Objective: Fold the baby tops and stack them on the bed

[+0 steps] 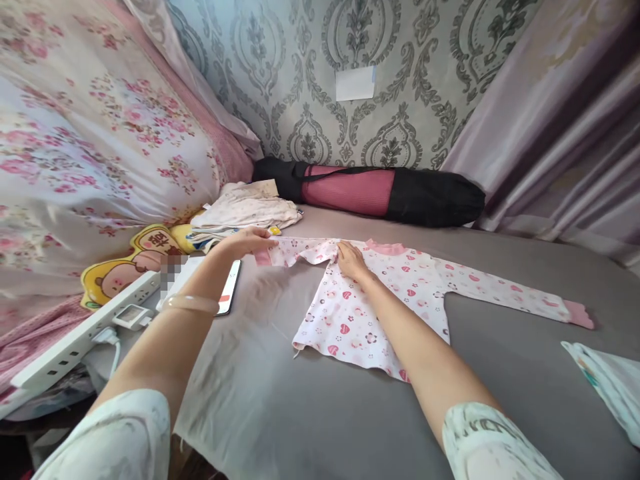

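The printed shirt [346, 310] lay spread on the grey bed [280, 413], its long axis, sleeve to sleeve, running from nine o'clock to just past three. Both hands were on it, apart from each other. The left hand [250, 241] pinched the sleeve beside its pink cuff; the right hand [351, 260] rested at that sleeve's shoulder, at three o'clock from the left. Whether it gripped cloth or only pressed, I couldn't tell. The shirt's body lay around five o'clock from the right hand, which was nearer the collar [386, 247]. Counted: one shirt, one phone [231, 287] and one power strip [55, 360] towards eight, one garment pile [245, 207] at ten, one rolled bag [350, 190] at twelve, one folded cloth [607, 387] at four.
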Action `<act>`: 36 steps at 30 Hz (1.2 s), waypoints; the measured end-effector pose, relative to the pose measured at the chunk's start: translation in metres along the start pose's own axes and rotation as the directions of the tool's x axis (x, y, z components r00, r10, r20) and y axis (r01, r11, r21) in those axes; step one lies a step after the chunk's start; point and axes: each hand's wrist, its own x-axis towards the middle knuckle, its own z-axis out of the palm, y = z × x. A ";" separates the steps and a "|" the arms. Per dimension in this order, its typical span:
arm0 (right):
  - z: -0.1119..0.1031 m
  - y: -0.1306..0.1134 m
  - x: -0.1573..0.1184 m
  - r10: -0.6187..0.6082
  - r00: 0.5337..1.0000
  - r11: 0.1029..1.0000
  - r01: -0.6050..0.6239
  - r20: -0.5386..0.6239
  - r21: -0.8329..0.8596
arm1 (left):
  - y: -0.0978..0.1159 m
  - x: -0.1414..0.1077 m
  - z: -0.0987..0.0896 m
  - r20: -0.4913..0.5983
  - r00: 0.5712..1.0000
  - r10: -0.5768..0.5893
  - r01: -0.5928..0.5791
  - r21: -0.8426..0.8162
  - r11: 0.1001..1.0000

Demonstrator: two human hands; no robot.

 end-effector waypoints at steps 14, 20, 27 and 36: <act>0.004 -0.024 -0.002 0.141 0.984 0.979 -0.123 0.106 -0.159 | -0.007 0.078 -0.013 -0.245 0.968 0.058 0.090 0.550 0.830; 0.007 -0.029 -0.004 0.140 0.988 0.977 -0.127 0.062 -0.170 | -0.019 0.086 0.009 -0.280 0.953 0.117 0.125 0.713 0.690; 0.006 -0.030 -0.006 0.151 0.987 0.981 -0.143 0.057 -0.130 | -0.017 0.084 0.030 -0.345 0.915 0.210 0.143 0.762 0.632; 0.009 -0.030 -0.005 0.158 0.987 0.986 -0.155 0.035 -0.068 | 0.039 0.060 0.117 -0.089 0.902 0.422 -0.285 0.612 0.738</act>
